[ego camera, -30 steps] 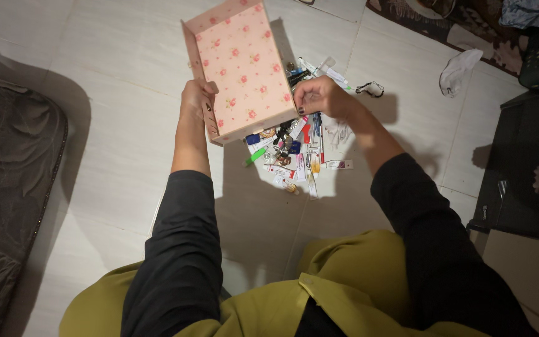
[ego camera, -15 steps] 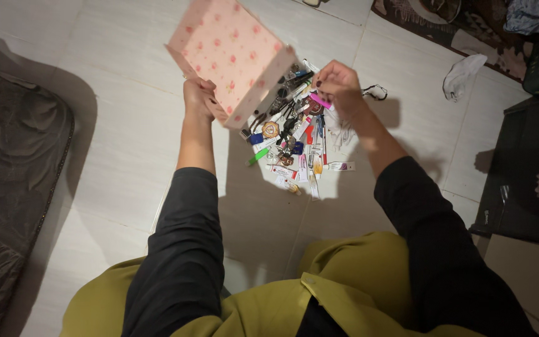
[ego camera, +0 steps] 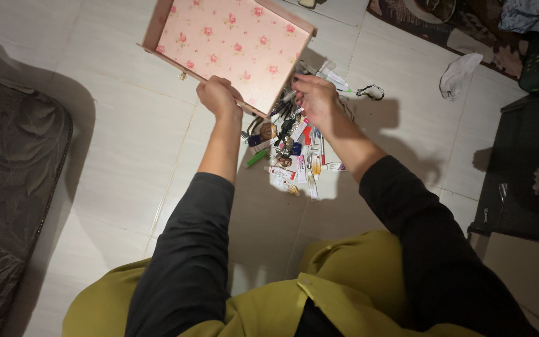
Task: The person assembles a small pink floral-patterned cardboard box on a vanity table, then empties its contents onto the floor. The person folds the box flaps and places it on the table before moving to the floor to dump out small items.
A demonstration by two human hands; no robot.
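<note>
A pink box (ego camera: 232, 43) with a rose pattern is held tilted above the tiled floor. My left hand (ego camera: 218, 97) grips its near edge. My right hand (ego camera: 314, 100) is at the box's lower right corner, fingers curled among small items there; whether it grips the box or an item I cannot tell. Under and beside the box lies a pile of small things (ego camera: 291, 153): tubes, pens, little bottles and packets, spread on the floor.
A dark mattress (ego camera: 7, 187) lies at the left. A black cabinet (ego camera: 525, 168) stands at the right. A patterned rug (ego camera: 463, 31), a white crumpled cloth (ego camera: 460, 72) and a small dark cord (ego camera: 372, 92) are at the back right.
The box has swung up and to the left, away from the pile, showing its patterned face more fully. Both hands rose with it, and more of the spilled items show.
</note>
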